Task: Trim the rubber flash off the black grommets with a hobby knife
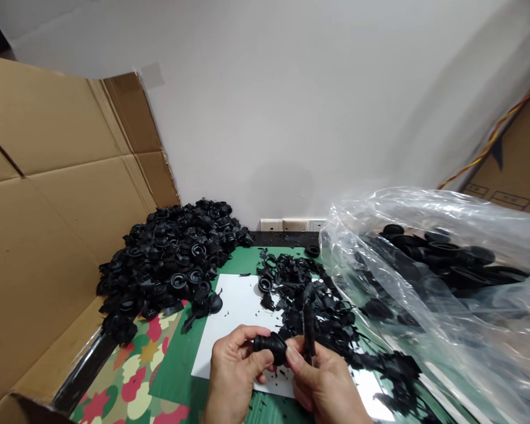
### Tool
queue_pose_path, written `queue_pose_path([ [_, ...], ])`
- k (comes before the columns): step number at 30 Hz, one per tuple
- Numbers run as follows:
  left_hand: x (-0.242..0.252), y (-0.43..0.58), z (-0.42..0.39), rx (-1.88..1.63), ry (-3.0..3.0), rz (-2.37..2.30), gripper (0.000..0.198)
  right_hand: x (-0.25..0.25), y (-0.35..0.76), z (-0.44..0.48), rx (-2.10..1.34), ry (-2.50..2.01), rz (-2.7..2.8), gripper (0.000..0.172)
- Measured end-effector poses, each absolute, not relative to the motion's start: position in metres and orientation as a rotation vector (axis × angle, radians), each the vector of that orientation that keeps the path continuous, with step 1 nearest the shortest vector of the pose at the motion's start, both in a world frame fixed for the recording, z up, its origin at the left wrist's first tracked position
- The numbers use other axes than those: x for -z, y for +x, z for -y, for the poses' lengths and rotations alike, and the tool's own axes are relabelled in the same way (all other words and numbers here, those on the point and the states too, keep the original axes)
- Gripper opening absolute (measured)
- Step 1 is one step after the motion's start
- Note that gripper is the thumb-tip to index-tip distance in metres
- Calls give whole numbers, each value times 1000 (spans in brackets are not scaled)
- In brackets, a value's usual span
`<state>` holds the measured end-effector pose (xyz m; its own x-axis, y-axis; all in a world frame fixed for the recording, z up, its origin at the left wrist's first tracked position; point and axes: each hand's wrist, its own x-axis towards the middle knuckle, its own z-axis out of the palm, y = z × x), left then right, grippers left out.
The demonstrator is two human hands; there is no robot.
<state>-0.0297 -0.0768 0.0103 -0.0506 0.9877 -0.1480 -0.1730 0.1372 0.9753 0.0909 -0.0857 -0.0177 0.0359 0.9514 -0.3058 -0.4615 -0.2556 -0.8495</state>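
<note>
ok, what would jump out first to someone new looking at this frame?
First the big heap of black rubber parts at back left against the cardboard wall, and the clear plastic bag of more at right. Then, bottom centre, the left hand and right hand pinch one ribbed black part, the right also gripping a thin dark tool, with black trimmings strewn behind.

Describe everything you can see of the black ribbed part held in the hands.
The black ribbed part is a small, matte, rubber-looking bellows with ring-like folds, lying sideways above the white sheet. The left hand pinches its left end; the right hand, also gripping a slim dark tool, presses a thumb on its right end.
</note>
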Motion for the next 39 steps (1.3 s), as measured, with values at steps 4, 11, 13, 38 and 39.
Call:
queue_pose_path([
  [4, -13, -32, 75, -1215, 998, -1183, 17, 18, 92, 85, -1518, -1098, 605, 43],
  [11, -15, -33, 74, -1163, 1038, -1149, 18, 21, 93, 83, -1531, -1105, 594, 45],
  [13, -15, -34, 74, -1144, 1048, -1124, 20, 21, 93, 83, -1537, -1100, 598, 45],
  [38, -24, -33, 83, -1144, 1545, -1445, 11, -10, 113, 96, -1225, -1159, 934, 42],
  [39, -24, -32, 83, -1135, 1536, -1446, 11, -10, 111, 96, -1288, -1134, 903, 41],
])
